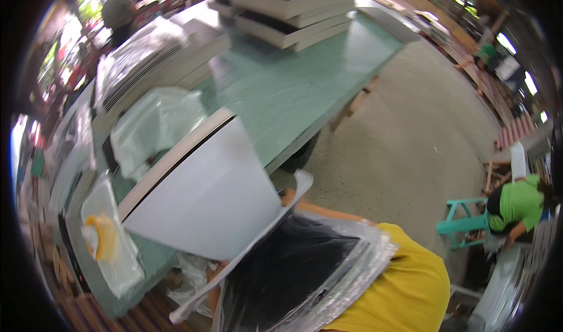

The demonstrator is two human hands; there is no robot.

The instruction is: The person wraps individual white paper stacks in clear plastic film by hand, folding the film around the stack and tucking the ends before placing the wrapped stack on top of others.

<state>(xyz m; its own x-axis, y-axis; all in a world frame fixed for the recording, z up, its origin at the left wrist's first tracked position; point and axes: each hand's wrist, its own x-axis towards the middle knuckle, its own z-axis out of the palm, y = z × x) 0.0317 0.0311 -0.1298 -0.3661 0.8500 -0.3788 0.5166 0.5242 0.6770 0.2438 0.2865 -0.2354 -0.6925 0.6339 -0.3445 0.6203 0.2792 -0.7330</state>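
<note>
Plastic-wrapped dark panel (293,267) lies against the yellow-sleeved arm (404,285), close below the camera; each hand is hidden beneath it, so grip cannot be told. Sliding the crinkly clear film evenly, without snagging corners, would serve best. Beyond, a smooth white board (205,203) leans on the green table (305,85), stacked flat panels (287,9) farthest

bench (305,91): ran from near left to far centre
stacked boards (287,9): on bench, far end
wrapped panels (299,273): nearest, below tilted board (205,197)
floor (410,132): right of bench
</note>
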